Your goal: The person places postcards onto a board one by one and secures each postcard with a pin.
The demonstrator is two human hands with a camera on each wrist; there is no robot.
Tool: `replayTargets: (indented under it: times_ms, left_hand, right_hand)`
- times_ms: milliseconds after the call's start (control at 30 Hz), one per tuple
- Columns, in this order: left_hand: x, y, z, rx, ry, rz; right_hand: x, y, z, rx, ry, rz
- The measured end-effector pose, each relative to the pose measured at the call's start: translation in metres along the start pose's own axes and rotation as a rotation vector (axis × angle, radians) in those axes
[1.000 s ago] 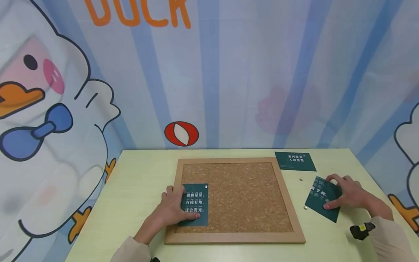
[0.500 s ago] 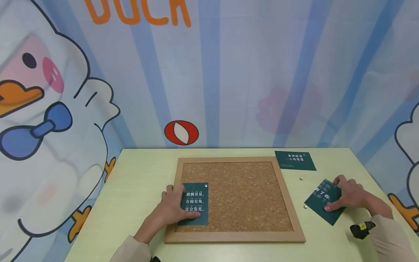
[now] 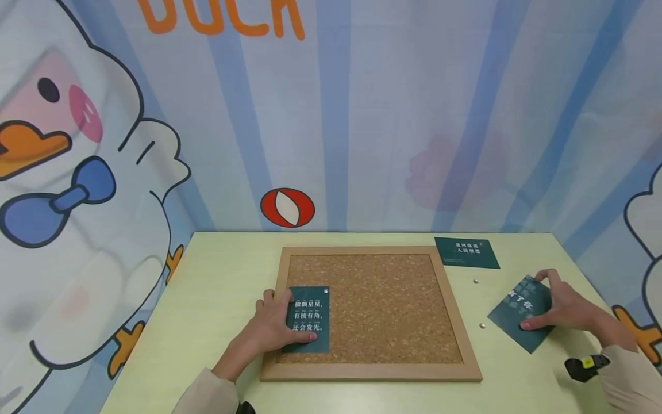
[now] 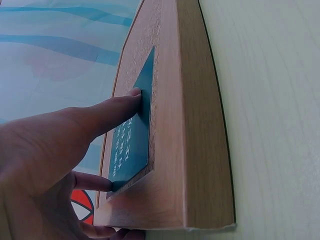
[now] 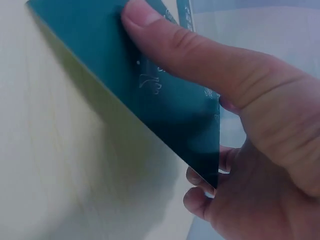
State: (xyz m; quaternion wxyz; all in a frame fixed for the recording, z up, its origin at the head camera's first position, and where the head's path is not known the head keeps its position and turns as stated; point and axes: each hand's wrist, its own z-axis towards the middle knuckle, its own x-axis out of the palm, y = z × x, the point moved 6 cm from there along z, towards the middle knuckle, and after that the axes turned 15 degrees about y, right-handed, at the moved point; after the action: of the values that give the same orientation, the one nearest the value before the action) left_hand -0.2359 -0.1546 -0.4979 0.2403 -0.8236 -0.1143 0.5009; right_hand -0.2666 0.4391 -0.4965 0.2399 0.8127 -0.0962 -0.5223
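In the head view, a dark green card (image 3: 314, 316) with white writing lies on the left part of a wood-framed cork board (image 3: 395, 310). A small shiny pin (image 3: 326, 291) shows at its upper right corner. My left hand (image 3: 271, 326) rests over the card's left side; in the left wrist view its thumb (image 4: 131, 97) presses the card and its other fingers reach the card's edge and the frame. My right hand (image 3: 569, 305) holds a second green card (image 3: 522, 319), thumb on the printed face and fingers behind. In the right wrist view that card slants, raised over its shadow.
A third green card (image 3: 468, 253) lies flat by the board's back right corner. Two small silvery pins, one (image 3: 476, 282) farther back and one (image 3: 482, 326) nearer, sit on the pale table (image 3: 217, 264) right of the board. A printed curtain (image 3: 372, 115) hangs behind.
My right hand has shifted a little to the right with its card, which has turned and tilted up. The left hand stays on the other card.
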Motion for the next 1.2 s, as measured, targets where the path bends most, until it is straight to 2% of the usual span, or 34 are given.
replayTargets:
  times_ms: [300, 433, 633, 967, 1200]
  left_hand:
    - [-0.001, 0.000, 0.001, 0.010, -0.002, 0.006]
    - [-0.001, 0.001, 0.000, 0.008, -0.006, 0.006]
    - [-0.001, 0.000, 0.000, 0.009, -0.010, 0.000]
    - [-0.001, 0.000, 0.000, 0.015, -0.016, 0.011]
    - [0.000, 0.000, 0.000, 0.016, -0.015, 0.014]
  right_hand:
    - [-0.019, 0.026, -0.002, -0.065, -0.006, -0.046]
    - [-0.029, 0.054, 0.003, -0.135, -0.019, -0.036]
    - [-0.038, 0.104, 0.014, -0.212, 0.006, -0.044]
    - [-0.027, 0.178, 0.039, -0.360, 0.093, -0.042]
    - [-0.007, 0.222, 0.061, -0.440, 0.189, -0.053]
